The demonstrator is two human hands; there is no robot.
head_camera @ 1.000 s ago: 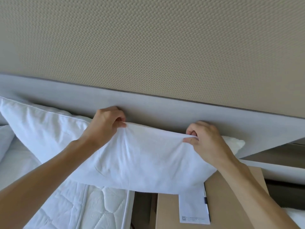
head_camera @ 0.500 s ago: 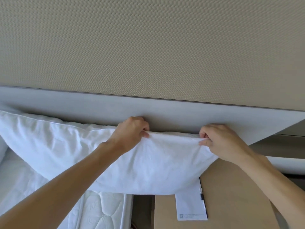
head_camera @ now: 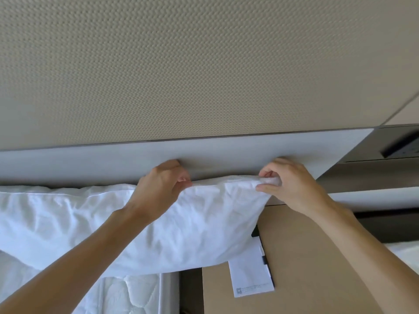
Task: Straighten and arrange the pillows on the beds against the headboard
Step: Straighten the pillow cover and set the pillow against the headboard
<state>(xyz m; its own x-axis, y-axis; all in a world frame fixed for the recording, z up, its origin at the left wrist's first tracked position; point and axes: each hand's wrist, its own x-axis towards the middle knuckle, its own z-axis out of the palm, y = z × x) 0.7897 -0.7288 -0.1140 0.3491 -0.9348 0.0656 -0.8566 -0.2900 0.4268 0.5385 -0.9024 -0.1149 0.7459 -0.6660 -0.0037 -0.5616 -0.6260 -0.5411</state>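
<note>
A white pillow stands on its long edge against the grey headboard. My left hand pinches the pillow's top edge near its middle. My right hand grips the top right corner, where the cloth is bunched between thumb and fingers. The pillow's right end hangs past the mattress and over the bedside table. Its left end runs out of view.
A tan bedside table stands right of the bed, with a white notepad and a pen on it. A narrow gap separates mattress and table. A beige textured wall panel rises above the headboard. A dark switch plate sits far right.
Both hands have shifted to the right along the pillow's top edge. The right hand now bunches the corner, which no longer sticks out past it. The pillow stands more level against the headboard.
</note>
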